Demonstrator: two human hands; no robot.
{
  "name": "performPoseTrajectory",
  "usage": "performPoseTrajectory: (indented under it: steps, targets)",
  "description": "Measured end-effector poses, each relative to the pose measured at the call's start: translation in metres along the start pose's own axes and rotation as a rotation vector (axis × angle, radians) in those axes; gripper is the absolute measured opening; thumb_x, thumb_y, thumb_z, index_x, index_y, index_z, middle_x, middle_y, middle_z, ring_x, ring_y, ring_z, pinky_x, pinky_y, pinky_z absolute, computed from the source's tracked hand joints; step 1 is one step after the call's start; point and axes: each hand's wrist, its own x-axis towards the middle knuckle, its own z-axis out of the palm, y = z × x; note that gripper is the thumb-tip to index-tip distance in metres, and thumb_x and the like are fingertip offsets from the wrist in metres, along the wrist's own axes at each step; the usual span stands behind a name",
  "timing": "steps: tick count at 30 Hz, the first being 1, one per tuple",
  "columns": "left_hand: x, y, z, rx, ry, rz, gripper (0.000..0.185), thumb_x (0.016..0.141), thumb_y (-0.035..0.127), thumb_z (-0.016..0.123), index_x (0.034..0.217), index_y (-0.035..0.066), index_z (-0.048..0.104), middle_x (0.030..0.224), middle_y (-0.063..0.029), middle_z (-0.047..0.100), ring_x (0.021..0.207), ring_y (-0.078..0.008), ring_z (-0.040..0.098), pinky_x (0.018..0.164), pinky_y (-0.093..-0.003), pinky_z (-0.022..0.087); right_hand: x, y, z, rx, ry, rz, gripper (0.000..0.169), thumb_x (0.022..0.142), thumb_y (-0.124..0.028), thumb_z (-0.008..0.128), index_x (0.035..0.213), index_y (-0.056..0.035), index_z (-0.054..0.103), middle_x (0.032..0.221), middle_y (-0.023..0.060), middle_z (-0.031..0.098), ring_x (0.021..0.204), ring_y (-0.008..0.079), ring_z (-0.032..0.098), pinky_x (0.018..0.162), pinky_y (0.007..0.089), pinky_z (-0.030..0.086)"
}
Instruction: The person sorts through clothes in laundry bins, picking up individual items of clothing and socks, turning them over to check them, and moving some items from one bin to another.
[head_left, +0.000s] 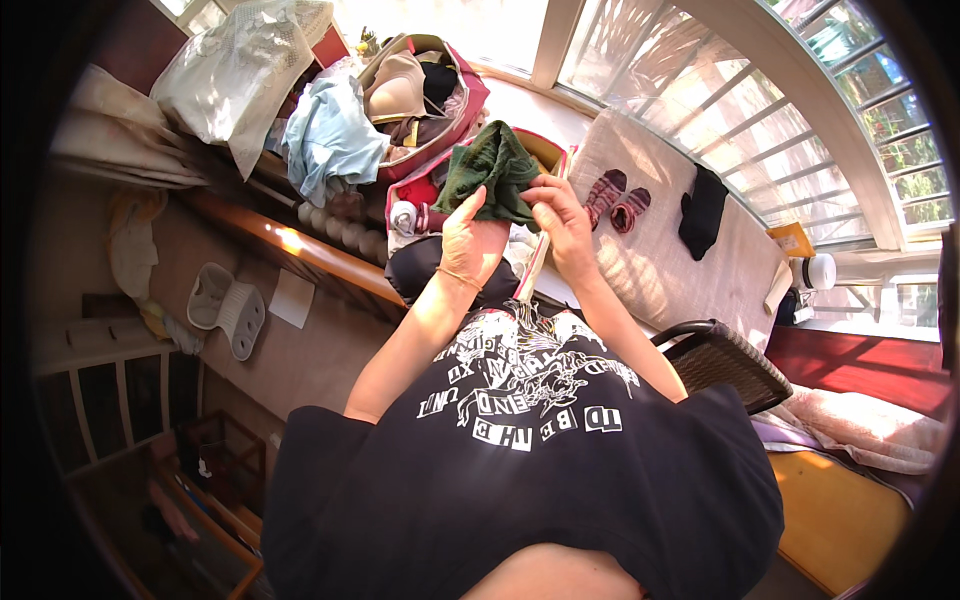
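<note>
A crumpled dark green cloth garment (491, 169) is held up between both hands. My left hand (474, 238) supports it from below, with the thumb pressed on its near side. At its right edge, the fingers of my right hand (561, 217) pinch the fabric. Beneath it stands an open fabric storage box (529, 277) with pale red-edged walls, partly hidden by my hands. Rolled white socks (405, 217) and a red cloth item (422, 196) show at its left side.
Behind, a red-sided fabric box (474, 94) holds bras and other clothes, with a light blue garment (334, 131) over its edge. On a beige cushion (652, 277) lie patterned socks (606, 195) and a black sock (703, 212). A woven-back chair (731, 367) stands right.
</note>
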Motion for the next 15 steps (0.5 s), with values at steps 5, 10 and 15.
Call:
performPoseTrajectory:
  steps: [5,10,15]
  targets:
    - [-0.006,-0.012,0.004,0.149,-0.041,0.028,0.052,0.082,0.015,0.050,0.130,0.003,0.034,0.130,-0.0112,0.041,0.122,-0.0245,0.036,0.105,-0.0401,0.022,0.012,0.016,0.006,0.430,0.273,0.339,0.035,0.082,-0.009,0.061,0.112,-0.0027,0.046,0.099,0.0042,0.056,0.088,0.0121,0.055,0.079,0.0256,0.045]
    - [-0.010,0.001,0.009,0.081,-0.208,-0.039,0.050,0.087,0.030,0.044,0.130,0.006,0.036,0.131,-0.0100,0.041,0.122,-0.0223,0.035,0.105,-0.0392,0.021,0.012,-0.002,-0.002,0.708,0.160,0.485,0.040,0.078,-0.007,0.064,0.113,-0.0019,0.045,0.103,0.0058,0.056,0.095,0.0149,0.055,0.084,0.0285,0.044]
    - [-0.006,-0.003,0.001,0.248,0.140,0.063,0.043,0.093,0.033,0.035,0.121,0.001,0.045,0.119,-0.0086,0.052,0.110,-0.0190,0.048,0.099,-0.0355,0.031,0.016,-0.001,-0.001,-0.016,0.293,0.179,0.044,0.073,0.001,0.062,0.111,-0.0025,0.040,0.102,0.0078,0.052,0.093,0.0178,0.053,0.083,0.0294,0.043]
